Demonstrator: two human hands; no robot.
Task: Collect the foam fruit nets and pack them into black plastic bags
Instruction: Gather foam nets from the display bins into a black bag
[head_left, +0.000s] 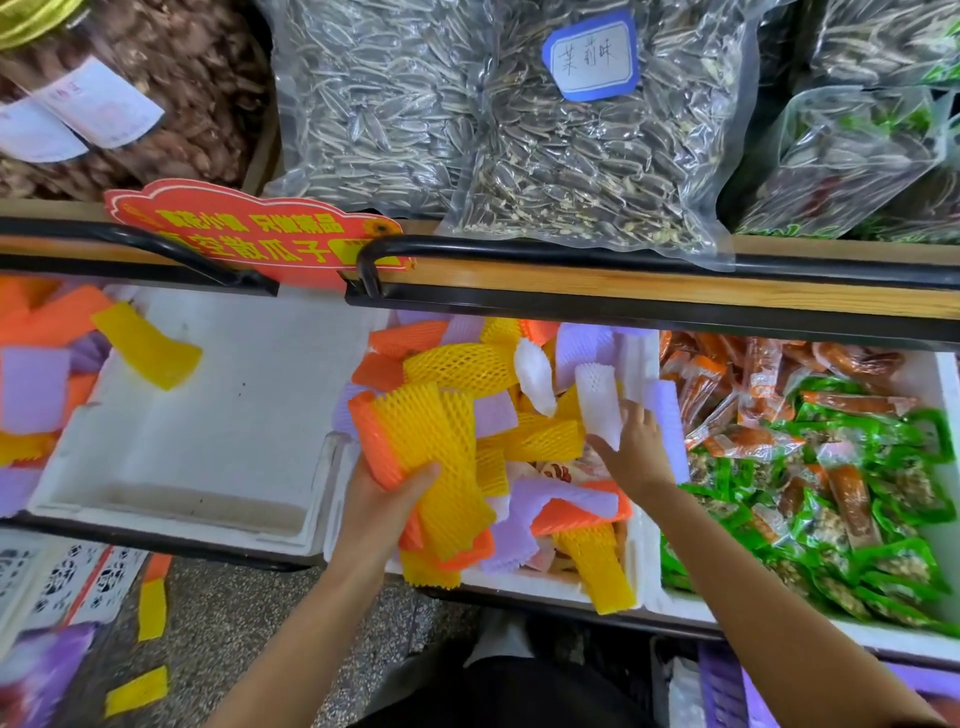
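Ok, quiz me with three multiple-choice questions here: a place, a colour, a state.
1. Where are the green snack packets? A. floor B. rightmost foam box C. left foam box
2. The net in the right hand is: A. purple B. orange C. white
3. The left hand is: A. gripping a bundle of yellow and orange nets B. empty C. on the black rail
Answers: 1 B, they fill that box; 2 C, white foam sits between thumb and fingers; 3 A, its fingers curl round the bundle.
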